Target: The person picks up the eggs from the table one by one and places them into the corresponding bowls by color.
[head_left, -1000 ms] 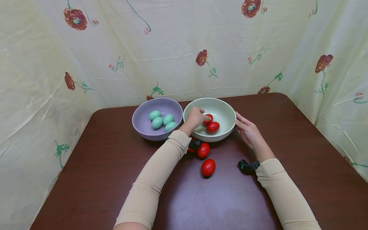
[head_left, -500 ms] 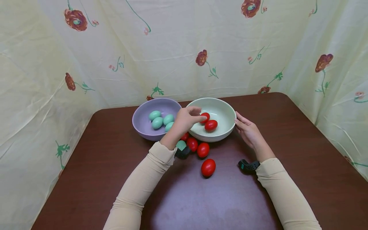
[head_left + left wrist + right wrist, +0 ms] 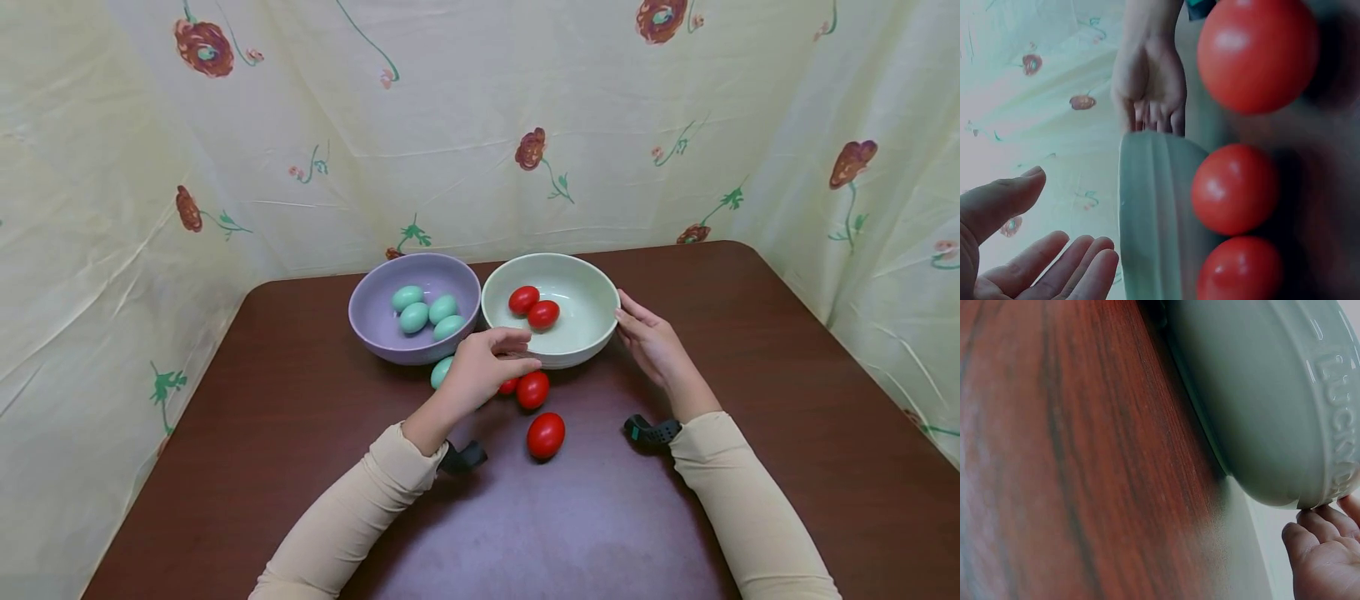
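Observation:
My left hand [image 3: 483, 364] hovers over the front of the pale green bowl [image 3: 592, 342], thumb and fingers apart with nothing between them. Two red eggs [image 3: 543, 315] lie inside that bowl. In front of it, several red eggs [image 3: 533, 390] rest on the table, some partly behind my left hand. The left wrist view shows three red eggs [image 3: 1235, 189] beside the bowl's wall. With its fingertips, my right hand [image 3: 660, 354] touches the bowl's right side; the right wrist view shows those fingers [image 3: 1317, 526] against the embossed wall.
A purple bowl [image 3: 367, 333] stands left of the green one, holding several mint-green eggs [image 3: 414, 317]. Another mint-green egg [image 3: 441, 372] lies on the table by its front. Behind the brown table [image 3: 300, 433] hangs a flowered curtain [image 3: 450, 167].
My left hand has left the inside of the green bowl, moving toward me over the eggs in front. Both red eggs in the bowl have shifted left. My right hand stays put.

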{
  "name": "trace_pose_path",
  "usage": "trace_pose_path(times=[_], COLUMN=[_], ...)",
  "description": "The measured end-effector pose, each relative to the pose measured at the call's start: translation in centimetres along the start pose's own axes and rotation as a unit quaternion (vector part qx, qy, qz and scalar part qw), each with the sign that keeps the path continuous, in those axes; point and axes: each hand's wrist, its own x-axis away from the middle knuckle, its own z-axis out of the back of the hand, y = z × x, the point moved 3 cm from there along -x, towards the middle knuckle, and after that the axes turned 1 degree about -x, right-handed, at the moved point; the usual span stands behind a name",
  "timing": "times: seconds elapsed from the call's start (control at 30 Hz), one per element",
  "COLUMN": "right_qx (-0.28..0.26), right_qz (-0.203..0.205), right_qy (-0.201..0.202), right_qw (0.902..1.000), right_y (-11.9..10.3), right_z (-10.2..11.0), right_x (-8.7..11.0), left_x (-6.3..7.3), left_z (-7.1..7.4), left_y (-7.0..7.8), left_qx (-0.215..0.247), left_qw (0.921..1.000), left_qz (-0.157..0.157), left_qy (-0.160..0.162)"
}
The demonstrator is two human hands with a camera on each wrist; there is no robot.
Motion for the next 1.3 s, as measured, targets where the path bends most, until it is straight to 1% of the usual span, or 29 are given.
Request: trace_pose_path(times=[0.13, 0.17, 0.37, 0.43, 0.67, 0.93, 1.17, 1.3], right_qx=[0.001, 0.001, 0.000, 0.000, -0.003, -0.001, -0.001, -0.001], right_qz=[-0.004, -0.005, -0.001, 0.001, 0.006, -0.001, -0.009, -0.009], right_qy=[0.003, 0.003, 0.002, 0.001, -0.002, -0.001, 0.005, 0.005], right_qw=[1.0000, 1.0000, 1.0000, 1.0000, 1.0000, 1.0000, 0.9999, 0.9999], right_y=[0.0, 0.0, -0.1, -0.1, -0.1, 0.0, -0.2, -0.3], right_z=[0.0, 0.0, 0.0, 0.0, 0.1, 0.0, -0.1, -0.1], right_x=[0.0, 0.0, 0.1, 0.1, -0.1, 0.0, 0.2, 0.2], left_x=[0.9, 1.0, 2.0, 2.2, 2.7, 3.3, 3.6, 3.9], left_z=[-0.4, -0.5, -1.4, -1.7, -2.4, -3.3, -3.9, -4.1], left_y=[-0.4, -0.5, -0.9, -1.1, -2.0, -3.1, -3.2, -3.1], left_qx=[-0.022, -0.022, 0.019, 0.026, 0.025, 0.028, 0.018, 0.016], left_qw=[0.9997, 0.9997, 0.9991, 0.9988, 0.9987, 0.9975, 0.9975, 0.9976], left_qz=[-0.001, 0.001, 0.023, 0.026, 0.028, 0.043, 0.025, 0.019], left_qy=[-0.005, -0.008, -0.029, -0.032, -0.034, -0.048, -0.064, -0.064])
